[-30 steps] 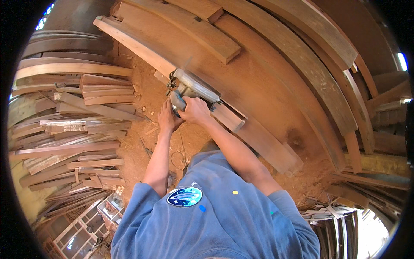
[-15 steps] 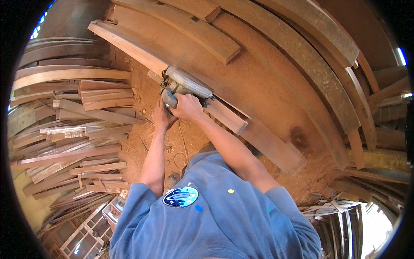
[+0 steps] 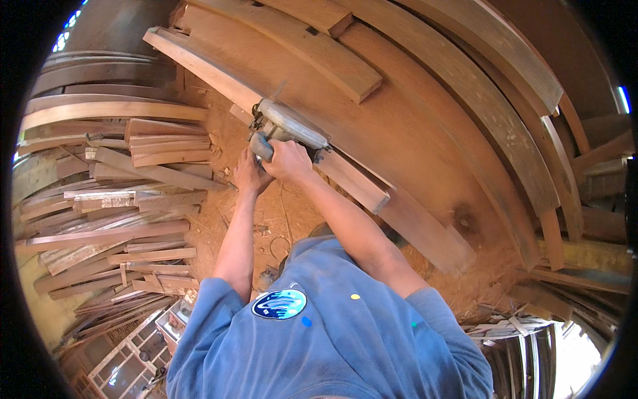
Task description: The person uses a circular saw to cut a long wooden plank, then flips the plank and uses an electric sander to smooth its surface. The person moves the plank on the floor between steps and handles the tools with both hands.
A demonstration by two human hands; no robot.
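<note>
A handheld circular saw [image 3: 292,124] with a silvery metal guard rests on a long wooden plank [image 3: 209,72], ahead of my chest. My right hand [image 3: 291,161] is closed over the saw's grey rear handle. Just to its left, my left hand [image 3: 250,174] is closed against the lower part of the same handle; some of its fingers are hidden behind the saw. Behind the saw, a narrow strip of wood [image 3: 355,181] runs back toward me, with a thin dark slit along its far side. The blade is out of sight.
Stacked boards [image 3: 169,149] fill the left side. Long thick planks [image 3: 458,86] lie beyond and to the right. A short beam [image 3: 345,70] sits on the dusty brown work surface [image 3: 412,146]. A thin cord [image 3: 286,206] trails across the sawdust-covered floor [image 3: 216,233] below the saw.
The saw has slid slightly farther along the plank, away from its near end, with both hands staying on it. The whole view has shifted a little.
</note>
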